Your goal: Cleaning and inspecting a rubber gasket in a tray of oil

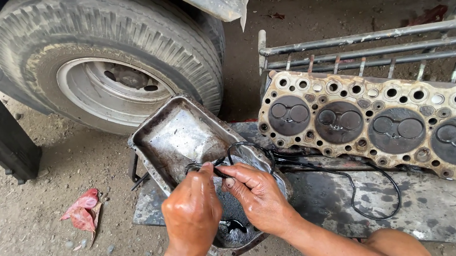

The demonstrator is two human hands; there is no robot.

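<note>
Over the oily metal pan (175,133), our left hand (192,213) and right hand (257,195) both pinch closed on the thin black gasket (305,165), left of the cylinder head (379,120).

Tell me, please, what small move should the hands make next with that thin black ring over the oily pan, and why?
Probably lift the black ring clear of the pan: both the left hand and right hand pinch it above the dark oil, and its loop trails onto the metal sheet.

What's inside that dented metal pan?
The metal pan holds dark oily sludge at its near end. The left hand and right hand pinch a thin black ring over it, covering part of its floor.
</note>
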